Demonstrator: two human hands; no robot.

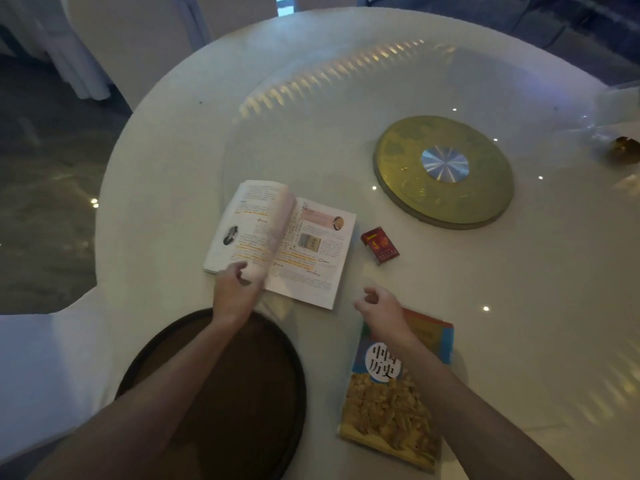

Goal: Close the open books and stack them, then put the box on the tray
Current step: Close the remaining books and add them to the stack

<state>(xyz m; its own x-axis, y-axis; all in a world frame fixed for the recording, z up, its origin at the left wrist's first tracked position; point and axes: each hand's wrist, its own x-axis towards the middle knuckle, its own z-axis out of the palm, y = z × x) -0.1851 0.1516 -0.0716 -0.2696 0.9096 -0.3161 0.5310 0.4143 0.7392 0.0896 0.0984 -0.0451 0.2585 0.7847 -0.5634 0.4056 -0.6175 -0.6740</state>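
An open book (304, 251) lies on the white round table (519, 306), its middle pages lifted and blurred. My left hand (235, 282) grips the near left corner of those pages. A closed book (391, 403) with a blue and orange cover lies at the near right. My right hand (377, 303) hovers over its far edge, fingers loosely curled, holding nothing. A small red box (380, 245) sits to the right of the open book. The dark round tray (263, 393) lies near me under my left forearm.
A gold disc with a silver centre (443, 171) sits under the glass turntable (311, 133) at the far right. A gold object (625, 148) shows at the right edge. White-covered chairs (41, 358) stand at the left and far side.
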